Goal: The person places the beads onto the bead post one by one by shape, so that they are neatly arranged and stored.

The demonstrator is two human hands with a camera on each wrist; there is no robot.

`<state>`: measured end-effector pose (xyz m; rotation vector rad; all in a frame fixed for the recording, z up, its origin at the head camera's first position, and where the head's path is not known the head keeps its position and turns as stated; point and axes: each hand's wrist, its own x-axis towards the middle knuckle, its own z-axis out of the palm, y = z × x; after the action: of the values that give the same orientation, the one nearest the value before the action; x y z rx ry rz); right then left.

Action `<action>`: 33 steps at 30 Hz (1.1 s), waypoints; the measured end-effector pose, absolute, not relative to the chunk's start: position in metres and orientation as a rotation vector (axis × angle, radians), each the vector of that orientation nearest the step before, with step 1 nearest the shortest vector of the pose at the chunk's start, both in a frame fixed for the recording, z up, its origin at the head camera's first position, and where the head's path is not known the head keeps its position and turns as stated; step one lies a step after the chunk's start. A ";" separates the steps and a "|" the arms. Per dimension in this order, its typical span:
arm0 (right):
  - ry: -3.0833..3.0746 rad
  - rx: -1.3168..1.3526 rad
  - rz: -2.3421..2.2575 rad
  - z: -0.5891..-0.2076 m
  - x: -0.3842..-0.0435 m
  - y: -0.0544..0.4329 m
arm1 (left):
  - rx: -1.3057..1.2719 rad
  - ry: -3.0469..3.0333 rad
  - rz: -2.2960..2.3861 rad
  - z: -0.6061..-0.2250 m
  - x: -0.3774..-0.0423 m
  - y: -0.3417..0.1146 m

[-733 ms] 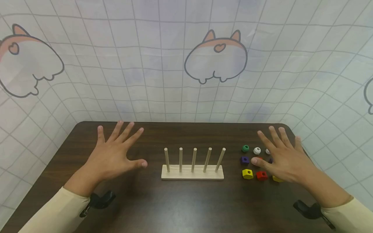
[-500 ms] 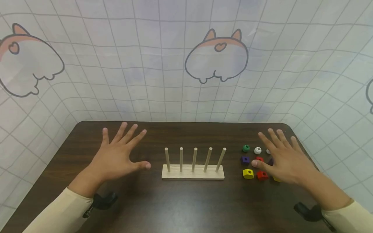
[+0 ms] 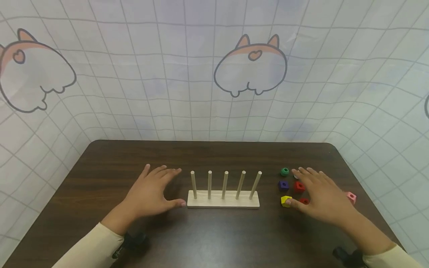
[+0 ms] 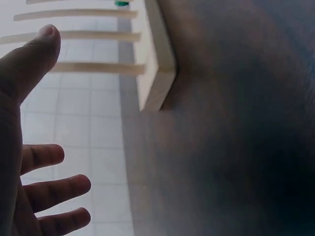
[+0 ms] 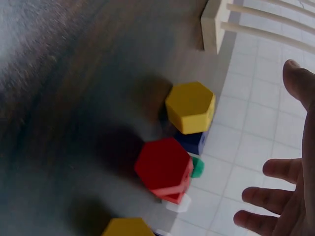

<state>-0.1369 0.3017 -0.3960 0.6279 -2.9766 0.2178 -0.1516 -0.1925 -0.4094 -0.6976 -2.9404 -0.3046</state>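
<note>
The person is seemingly reaching; the left hand [image 3: 147, 195] is hovering near the left end of the wooden five-peg rack [image 3: 222, 201], which is standing on the counter [image 3: 214, 238] with its pegs bare; the right hand [image 3: 326, 199] is hovering by the coloured beads [image 3: 284, 171], the yellow hexagonal bead [image 5: 189, 105] lying near its thumb; both hands are holding nothing, fingers extending loosely; the next move is probably calling for pinching a single bead without nudging its neighbours
</note>
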 end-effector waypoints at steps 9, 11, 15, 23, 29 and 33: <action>-2.890 0.683 0.228 -0.414 -0.133 0.303 | -0.826 -2.911 -0.417 -0.436 -0.152 -0.175; -2.878 0.698 0.229 -0.417 -0.132 0.303 | -0.847 -2.913 -0.465 -0.440 -0.153 -0.172; -2.855 0.735 0.230 -0.422 -0.131 0.303 | -0.873 -2.909 -0.542 -0.446 -0.153 -0.167; -2.824 0.818 0.192 -0.428 -0.129 0.301 | -0.888 -2.897 -0.549 -0.452 -0.153 -0.162; -2.811 0.837 0.201 -0.430 -0.131 0.299 | -0.827 -2.946 -0.547 -0.450 -0.153 -0.160; -2.804 0.845 0.211 -0.431 -0.133 0.297 | -0.759 -2.996 -0.594 -0.448 -0.154 -0.158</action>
<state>-0.1326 0.2974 -0.4312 0.8448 -2.8042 0.2112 -0.1535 -0.1580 -0.4481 -0.7590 -2.9958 -0.5937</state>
